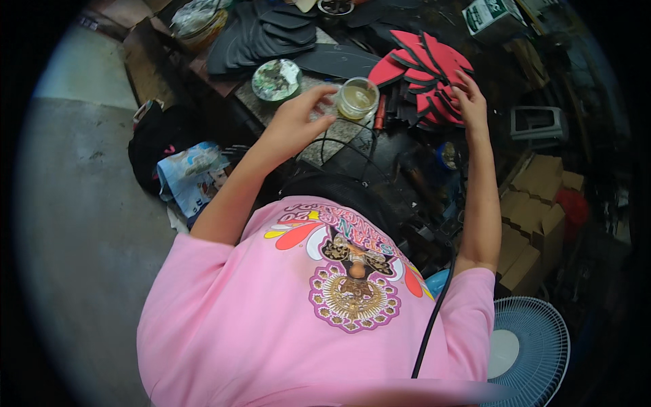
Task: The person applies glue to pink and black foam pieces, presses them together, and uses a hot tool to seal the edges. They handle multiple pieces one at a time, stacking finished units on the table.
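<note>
My left hand (303, 121) is beside a clear round jar (357, 99) of yellowish liquid. Its thumb and fingers are apart, with the fingertips close to the jar's left side; whether they touch it I cannot tell. At the right edge of a heap of red and black sole-shaped pieces (434, 68) is my right hand (470, 106), its fingers spread against the pieces. No piece stands out as gripped. A red rod-like thing (380, 112) lies between the jar and the heap. Left of the jar sits a round tub (277, 80) smeared white and green.
Dark grey sole-shaped pieces (261, 39) are stacked at the far left, and a long dark one (338, 61) lies behind the jar. A black cable (346, 141) loops in front of the jar. Cardboard boxes (532, 203) and a fan (532, 349) stand to my right.
</note>
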`<state>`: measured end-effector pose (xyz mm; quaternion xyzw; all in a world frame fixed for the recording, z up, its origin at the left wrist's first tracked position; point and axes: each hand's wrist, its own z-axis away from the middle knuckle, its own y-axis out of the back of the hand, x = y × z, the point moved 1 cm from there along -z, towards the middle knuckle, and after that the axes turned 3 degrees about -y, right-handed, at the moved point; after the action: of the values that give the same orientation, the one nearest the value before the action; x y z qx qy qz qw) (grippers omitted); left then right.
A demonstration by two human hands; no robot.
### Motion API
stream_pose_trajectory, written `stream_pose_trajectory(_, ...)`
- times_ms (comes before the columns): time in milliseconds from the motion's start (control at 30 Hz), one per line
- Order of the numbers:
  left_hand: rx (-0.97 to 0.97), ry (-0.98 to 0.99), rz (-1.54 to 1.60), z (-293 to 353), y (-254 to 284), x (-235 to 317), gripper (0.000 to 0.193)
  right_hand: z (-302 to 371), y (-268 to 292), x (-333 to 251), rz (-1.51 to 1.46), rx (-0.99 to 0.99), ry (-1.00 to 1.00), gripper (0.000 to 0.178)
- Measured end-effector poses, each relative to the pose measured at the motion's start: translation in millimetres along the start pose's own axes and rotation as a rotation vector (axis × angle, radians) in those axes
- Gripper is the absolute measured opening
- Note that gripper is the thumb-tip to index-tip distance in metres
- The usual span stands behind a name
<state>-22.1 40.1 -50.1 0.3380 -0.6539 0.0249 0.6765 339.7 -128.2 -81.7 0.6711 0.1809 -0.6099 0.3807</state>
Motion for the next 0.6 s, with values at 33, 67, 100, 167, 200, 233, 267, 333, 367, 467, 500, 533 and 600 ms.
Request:
stream_pose_trajectory(33, 0.070, -0.128, -0.112, -9.2, -7.7, -2.7, 0.061, 5.9, -19.4, -18.5, 0.015, -0.185, 0.074, 0.041)
stream_pose_trajectory(67, 0.105, -0.163, -0.217, -20.8, -16.0, -6.8, 0.068, 14.2, -38.5, -35.0, 0.168, -0.339, 0.058, 0.042)
stream_pose_trajectory(100, 0.173, -0.282, -0.330, -32.2, -24.0, -10.0, 0.076, 23.7, -57.5, -50.8, 0.264, -0.533, 0.111, 0.043)
stream_pose_trajectory(167, 0.126, -0.193, -0.355, -55.7, -37.8, -18.9, 0.083, 36.3, -88.8, -75.6, 0.743, -0.628, 0.132, 0.053)
stream_pose_trajectory(200, 0.078, -0.127, -0.376, -61.5, -43.2, -22.7, 0.087, 42.9, -101.8, -83.4, 0.998, -0.602, 0.194, 0.057)
stream_pose_trajectory(233, 0.077, -0.197, -0.387, -64.2, -47.7, -24.3, 0.085, 47.6, -112.2, -88.9, 1.229, -0.591, 0.297, 0.062)
stream_pose_trajectory(267, 0.045, -0.231, -0.405, -67.6, -51.6, -24.9, 0.084, 44.3, -118.9, -91.8, 1.208, -0.749, 0.059, 0.070)
stream_pose_trajectory(333, 0.012, -0.313, -0.440, -67.8, -61.0, -21.8, 0.077, 44.5, -134.2, -88.0, 1.364, -0.790, -0.054, 0.072)
stream_pose_trajectory(367, 0.001, -0.330, -0.455, -65.1, -66.6, -18.8, 0.080, 42.5, -141.0, -84.0, 1.446, -0.815, -0.139, 0.073)
stream_pose_trajectory(467, 0.000, -0.343, -0.484, -57.9, -73.6, -11.5, 0.083, 42.1, -149.9, -72.5, 1.588, -0.844, -0.065, 0.068)
stream_pose_trajectory(500, 0.005, -0.341, -0.487, -56.7, -73.9, -10.6, 0.084, 40.6, -151.3, -71.1, 1.509, -0.825, -0.108, 0.057)
stream_pose_trajectory(533, 0.005, -0.344, -0.490, -56.3, -73.7, -10.0, 0.084, 39.7, -150.3, -71.1, 1.451, -0.813, -0.183, 0.045)
stream_pose_trajectory(600, 0.004, -0.310, -0.467, -55.8, -71.2, -12.1, 0.085, 39.8, -145.0, -76.3, 1.278, -0.826, -0.240, 0.034)
